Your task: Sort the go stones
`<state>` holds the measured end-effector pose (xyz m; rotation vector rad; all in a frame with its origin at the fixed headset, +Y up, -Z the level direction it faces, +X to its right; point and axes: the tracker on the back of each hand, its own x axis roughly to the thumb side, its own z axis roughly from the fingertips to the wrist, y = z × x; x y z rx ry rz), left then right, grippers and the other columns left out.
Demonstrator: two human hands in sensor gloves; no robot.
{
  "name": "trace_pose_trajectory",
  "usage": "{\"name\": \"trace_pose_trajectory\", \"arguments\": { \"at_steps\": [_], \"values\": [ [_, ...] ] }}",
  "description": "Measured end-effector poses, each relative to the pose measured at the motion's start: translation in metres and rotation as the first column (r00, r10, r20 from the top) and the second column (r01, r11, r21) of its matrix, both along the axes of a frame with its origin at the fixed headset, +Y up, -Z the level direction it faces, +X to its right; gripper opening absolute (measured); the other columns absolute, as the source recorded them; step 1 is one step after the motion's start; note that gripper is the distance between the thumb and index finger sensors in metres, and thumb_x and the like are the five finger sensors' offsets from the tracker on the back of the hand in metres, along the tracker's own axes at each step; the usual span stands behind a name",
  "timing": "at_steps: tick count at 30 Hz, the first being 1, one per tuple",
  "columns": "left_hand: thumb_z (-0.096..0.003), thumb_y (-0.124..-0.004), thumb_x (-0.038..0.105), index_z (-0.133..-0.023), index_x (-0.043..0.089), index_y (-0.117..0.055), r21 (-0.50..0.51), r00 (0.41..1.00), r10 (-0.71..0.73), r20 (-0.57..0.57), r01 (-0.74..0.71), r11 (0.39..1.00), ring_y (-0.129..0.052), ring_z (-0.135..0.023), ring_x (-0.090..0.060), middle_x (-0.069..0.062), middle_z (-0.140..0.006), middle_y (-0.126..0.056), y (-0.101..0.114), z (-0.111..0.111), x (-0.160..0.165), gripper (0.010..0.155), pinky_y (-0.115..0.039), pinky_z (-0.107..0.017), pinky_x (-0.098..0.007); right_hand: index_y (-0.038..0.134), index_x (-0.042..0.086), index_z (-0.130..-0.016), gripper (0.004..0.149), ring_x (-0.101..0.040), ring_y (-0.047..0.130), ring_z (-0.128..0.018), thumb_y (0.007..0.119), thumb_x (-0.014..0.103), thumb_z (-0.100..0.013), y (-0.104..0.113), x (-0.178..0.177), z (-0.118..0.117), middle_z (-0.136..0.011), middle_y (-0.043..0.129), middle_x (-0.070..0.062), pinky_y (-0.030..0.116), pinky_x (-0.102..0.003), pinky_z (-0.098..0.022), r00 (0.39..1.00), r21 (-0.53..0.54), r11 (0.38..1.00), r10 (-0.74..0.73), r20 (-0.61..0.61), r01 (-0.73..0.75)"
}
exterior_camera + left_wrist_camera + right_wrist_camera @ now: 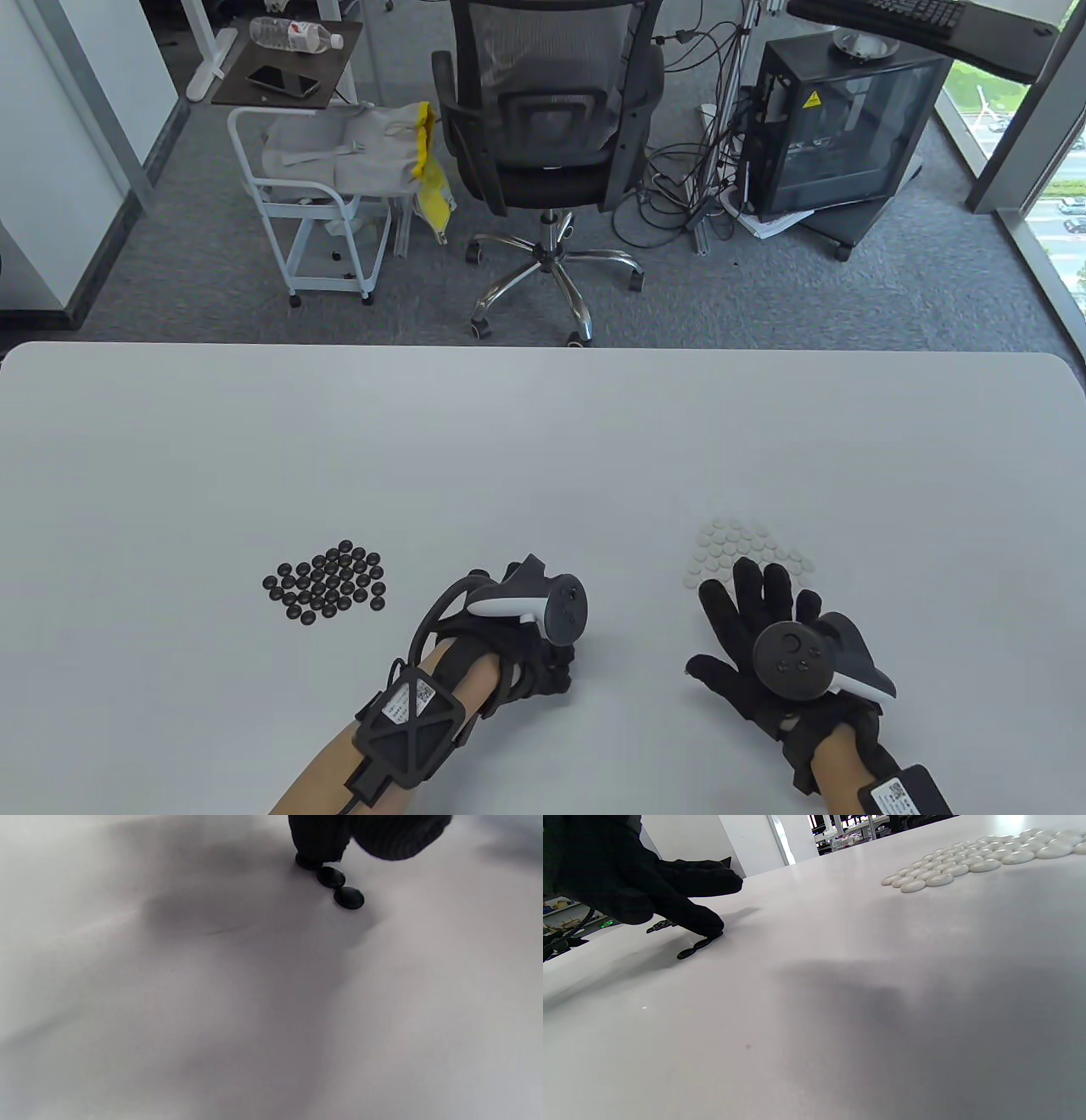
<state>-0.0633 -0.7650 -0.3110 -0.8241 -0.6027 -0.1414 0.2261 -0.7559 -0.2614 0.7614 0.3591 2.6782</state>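
Three loose black stones (331, 878) lie in a row under the left hand (530, 649), near the middle of the surface (543, 441). I think it should slide them gently, all together, over to the black pile (327, 583) on the left, and not let one slip away. The left hand is turned on its side, fingers (316, 840) pointing down and touching the end stone. I cannot tell if it is gripping. The right hand (759, 632) lies flat and spread, holding nothing, just by the white pile (738, 548).
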Motion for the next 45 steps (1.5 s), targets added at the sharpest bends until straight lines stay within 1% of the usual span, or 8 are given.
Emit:
{"name": "trace_pose_trajectory", "arguments": {
  "at_steps": [7, 16, 21, 30, 34, 38, 41, 45],
  "values": [
    [-0.0546, -0.057, 0.052, -0.113, 0.035, -0.051, 0.026, 0.995, -0.006, -0.101, 0.008, 1.000, 0.010, -0.095, -0.054, -0.023, -0.114, 0.004, 0.001, 0.009, -0.063, 0.061, -0.006, -0.055, -0.081, 0.016, -0.005, -0.117, 0.085, -0.069, -0.011, -0.086, 0.050, 0.051, -0.064, 0.000, 0.001, 0.000, -0.104, -0.007, -0.048, 0.004, -0.090, -0.050, 1.000, -0.006, 1.000, -0.008, 0.000, 0.008],
    [-0.0552, -0.058, 0.052, -0.113, 0.037, -0.048, 0.015, 0.927, 0.006, -0.376, 0.000, 1.000, 0.014, -0.093, -0.054, -0.022, -0.112, 0.009, -0.003, 0.024, -0.179, 0.060, -0.003, -0.053, -0.081, 0.016, -0.005, -0.117, 0.085, -0.069, -0.011, -0.086, 0.050, 0.051, -0.064, 0.000, 0.001, 0.000, -0.104, -0.008, -0.048, 0.004, -0.090, -0.050, 1.000, -0.010, 1.000, -0.009, 0.005, 0.009],
    [-0.0547, -0.056, 0.052, -0.114, 0.037, -0.044, 0.034, 0.887, -0.040, -0.461, 0.063, 0.997, 0.018, -0.091, -0.053, -0.022, -0.110, 0.014, -0.003, 0.017, -0.207, 0.062, 0.000, -0.052, -0.081, 0.016, -0.005, -0.117, 0.085, -0.069, -0.011, -0.086, 0.050, 0.051, -0.064, 0.000, 0.000, 0.000, -0.104, -0.007, -0.048, 0.005, -0.090, -0.050, 1.000, -0.018, 1.000, -0.004, 0.005, 0.004],
    [-0.0543, -0.055, 0.051, -0.115, 0.037, -0.037, 0.009, 0.836, -0.006, -0.549, 0.013, 1.000, 0.019, -0.091, -0.053, -0.022, -0.108, 0.016, -0.009, -0.003, -0.217, 0.064, 0.001, -0.052, -0.081, 0.016, -0.005, -0.117, 0.085, -0.069, -0.011, -0.086, 0.050, 0.051, -0.064, 0.001, 0.001, 0.000, -0.104, -0.007, -0.048, 0.005, -0.090, -0.050, 1.000, -0.028, 1.000, -0.002, 0.006, 0.002],
    [-0.0538, -0.053, 0.052, -0.116, 0.035, -0.039, 0.017, 0.821, 0.022, -0.570, -0.016, 1.000, 0.021, -0.090, -0.054, -0.023, -0.107, 0.018, -0.001, -0.011, -0.212, 0.066, 0.001, -0.052, -0.081, 0.016, -0.005, -0.117, 0.085, -0.069, -0.011, -0.086, 0.050, 0.051, -0.064, 0.003, 0.003, 0.000, -0.104, -0.007, -0.048, 0.005, -0.090, -0.050, 1.000, -0.024, 1.000, -0.020, 0.009, 0.021],
    [-0.0538, -0.053, 0.053, -0.117, 0.032, -0.043, 0.125, 0.827, 0.137, -0.545, -0.081, 0.989, 0.021, -0.090, -0.054, -0.023, -0.110, 0.017, 0.028, -0.017, -0.190, 0.067, 0.001, -0.052, -0.081, 0.016, -0.005, -0.117, 0.084, -0.069, -0.011, -0.086, 0.050, 0.051, -0.064, 0.006, 0.006, 0.001, -0.104, -0.007, -0.048, 0.005, -0.090, -0.051, 0.999, -0.015, 0.999, -0.033, 0.017, 0.034],
    [-0.0540, -0.053, 0.054, -0.116, 0.030, -0.053, 0.130, 0.866, 0.158, -0.473, -0.109, 0.986, 0.019, -0.092, -0.054, -0.023, -0.112, 0.013, 0.046, -0.018, -0.161, 0.067, 0.000, -0.053, -0.081, 0.016, -0.005, -0.117, 0.085, -0.069, -0.011, -0.086, 0.050, 0.051, -0.064, 0.006, 0.006, 0.001, -0.104, -0.007, -0.048, 0.005, -0.090, -0.051, 0.999, -0.015, 0.999, -0.035, 0.017, 0.036],
    [-0.0548, -0.054, 0.053, -0.113, 0.030, -0.061, 0.111, 0.928, 0.115, -0.354, -0.080, 0.991, 0.015, -0.093, -0.055, -0.023, -0.114, 0.007, 0.053, -0.012, -0.119, 0.063, -0.003, -0.053, -0.081, 0.016, -0.005, -0.117, 0.085, -0.069, -0.011, -0.086, 0.050, 0.051, -0.064, 0.006, 0.006, 0.002, -0.105, -0.007, -0.048, 0.005, -0.090, -0.051, 0.999, -0.012, 0.999, -0.033, 0.013, 0.033]
  ]
}}
